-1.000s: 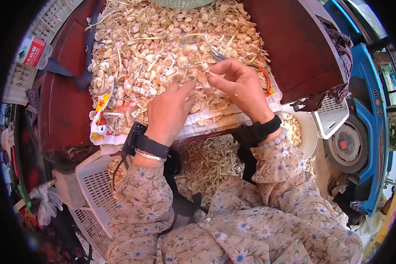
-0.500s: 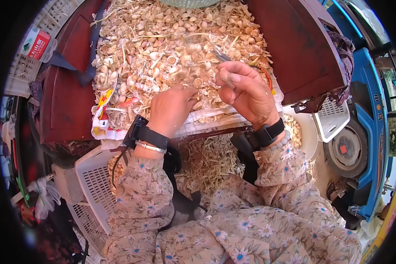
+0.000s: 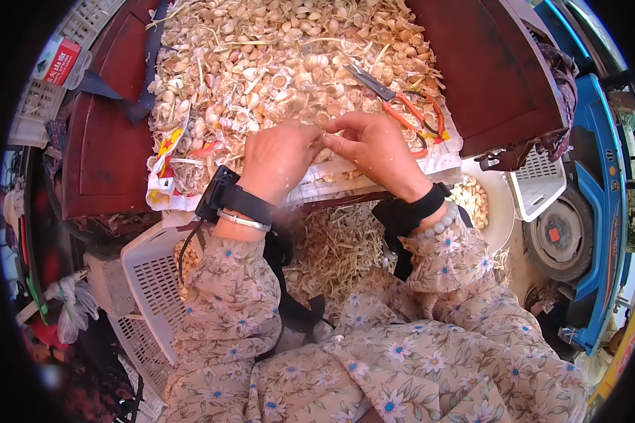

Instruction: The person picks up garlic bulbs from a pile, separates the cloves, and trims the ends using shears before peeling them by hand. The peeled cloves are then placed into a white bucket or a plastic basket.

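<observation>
My left hand (image 3: 279,161) is closed in a pinch near the front edge of the table. Its fingertips meet those of my right hand (image 3: 379,149), where thumb and index finger are pinched too. Whatever lies between the fingertips is hidden or too small to name. Under and beyond both hands spreads a layer of garlic cloves (image 3: 250,72) mixed with dry skins and stalk bits. Scissors (image 3: 378,87) with orange-and-black handles lie on the garlic just right of my right hand, blades pointing away to the left.
A dark red table (image 3: 480,77) bears the garlic on a white sheet (image 3: 346,185). Below left stands a white slotted basket (image 3: 144,271); below right, a white bucket (image 3: 499,218) of cloves and another basket (image 3: 543,185). Husks (image 3: 331,257) cover the ground. A blue vehicle (image 3: 591,151) is at right.
My right hand has come down and left to meet my left hand. The scissors, mostly hidden behind it before, now show fully on the garlic. The view has shifted slightly.
</observation>
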Tool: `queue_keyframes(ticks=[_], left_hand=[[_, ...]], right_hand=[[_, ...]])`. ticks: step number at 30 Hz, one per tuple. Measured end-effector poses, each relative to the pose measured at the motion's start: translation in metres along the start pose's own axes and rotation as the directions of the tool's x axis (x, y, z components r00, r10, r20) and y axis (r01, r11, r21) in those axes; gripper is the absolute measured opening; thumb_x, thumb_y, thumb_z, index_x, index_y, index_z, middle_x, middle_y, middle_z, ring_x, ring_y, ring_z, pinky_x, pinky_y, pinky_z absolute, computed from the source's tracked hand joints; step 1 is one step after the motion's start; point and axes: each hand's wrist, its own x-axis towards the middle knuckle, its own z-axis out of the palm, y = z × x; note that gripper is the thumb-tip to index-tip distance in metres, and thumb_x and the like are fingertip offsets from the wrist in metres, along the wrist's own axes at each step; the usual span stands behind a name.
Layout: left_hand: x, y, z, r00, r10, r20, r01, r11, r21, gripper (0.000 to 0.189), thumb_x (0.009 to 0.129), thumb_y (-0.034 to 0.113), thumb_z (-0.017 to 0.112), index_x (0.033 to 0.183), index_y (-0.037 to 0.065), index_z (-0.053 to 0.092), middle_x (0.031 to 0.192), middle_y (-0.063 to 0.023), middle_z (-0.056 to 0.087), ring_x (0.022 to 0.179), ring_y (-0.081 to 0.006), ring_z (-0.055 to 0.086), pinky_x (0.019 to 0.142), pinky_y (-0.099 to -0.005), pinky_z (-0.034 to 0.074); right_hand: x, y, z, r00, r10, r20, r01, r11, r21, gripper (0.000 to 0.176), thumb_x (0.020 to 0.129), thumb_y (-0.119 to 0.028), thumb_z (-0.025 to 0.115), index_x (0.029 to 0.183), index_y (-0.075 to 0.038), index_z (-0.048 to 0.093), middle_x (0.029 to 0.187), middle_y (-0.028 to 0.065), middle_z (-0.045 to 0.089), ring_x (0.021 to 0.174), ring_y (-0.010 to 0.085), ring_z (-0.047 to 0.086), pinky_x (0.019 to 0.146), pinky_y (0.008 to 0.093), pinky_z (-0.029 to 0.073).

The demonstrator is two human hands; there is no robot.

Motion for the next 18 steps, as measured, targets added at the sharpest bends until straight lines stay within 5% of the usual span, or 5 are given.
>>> queue_keyframes(ticks=[3,7,13,18], left_hand=[[0.0,-0.003,0.005,0.998,0.028,-0.065,-0.031,0.998,-0.05,0.021,0.075,0.019,0.064,0.095,0.015,0.064,0.079,-0.008,0.061,0.074,-0.0292,0.061,0.062,-0.0403,0.048],[-0.002,-0.006,0.014,0.991,-0.003,-0.134,-0.007,0.998,-0.068,0.016,0.074,0.017,0.064,0.089,0.012,0.062,0.08,-0.0084,0.061,0.072,-0.0303,0.061,0.061,-0.0416,0.047],[-0.005,-0.002,0.016,0.983,-0.061,-0.175,0.048,0.996,-0.079,0.014,0.075,0.016,0.063,0.088,0.011,0.061,0.082,-0.008,0.061,0.072,-0.0303,0.06,0.06,-0.0408,0.047],[-0.006,-0.002,0.019,0.978,-0.092,-0.185,0.073,0.991,-0.108,0.015,0.078,0.02,0.063,0.091,0.012,0.062,0.085,-0.0077,0.061,0.074,-0.0298,0.06,0.061,-0.0398,0.047]], right_hand=[[-0.002,-0.005,0.005,0.999,-0.039,-0.035,0.027,0.955,-0.296,0.024,0.075,-0.018,0.07,0.094,-0.004,0.066,0.065,0.0082,0.057,0.06,0.0196,0.056,0.055,0.0308,0.043],[-0.001,-0.002,0.008,0.998,-0.057,-0.022,0.04,0.884,-0.465,0.027,0.073,-0.027,0.07,0.089,-0.005,0.067,0.071,0.0132,0.06,0.066,0.0292,0.059,0.058,0.0368,0.045],[0.011,0.002,0.017,0.997,-0.029,-0.069,-0.014,0.835,-0.55,0.029,0.071,-0.035,0.066,0.072,-0.006,0.066,0.068,0.0142,0.061,0.068,0.0325,0.061,0.059,0.0426,0.048],[0.013,0.0,0.017,0.996,-0.044,-0.081,-0.006,0.842,-0.539,0.018,0.071,-0.024,0.064,0.073,-0.007,0.065,0.072,0.014,0.059,0.071,0.0324,0.059,0.062,0.0419,0.046]])
